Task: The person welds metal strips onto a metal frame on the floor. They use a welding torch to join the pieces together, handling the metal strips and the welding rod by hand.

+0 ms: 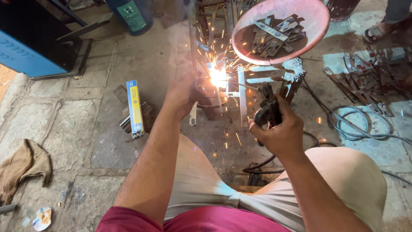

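Two hands: both mine, busy over the stone floor (86, 129).
Right hand (281, 131): fingers wrapped tight around the black electrode holder (267, 107), its rod reaching the bright arc (218, 77).
Left hand (184, 92): curled against the metal frame (240, 92); grip unclear.
Nearby: pink bowl (309, 17) of metal strips (277, 34); electrode box (135, 107) lying left.

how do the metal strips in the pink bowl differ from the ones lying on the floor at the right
The strips in the bowl form a small, tight heap held up off the ground inside the pink bowl. The strips on the floor are many more, spread loosely over the pavement in bright sun. Both are flat, grey metal pieces.
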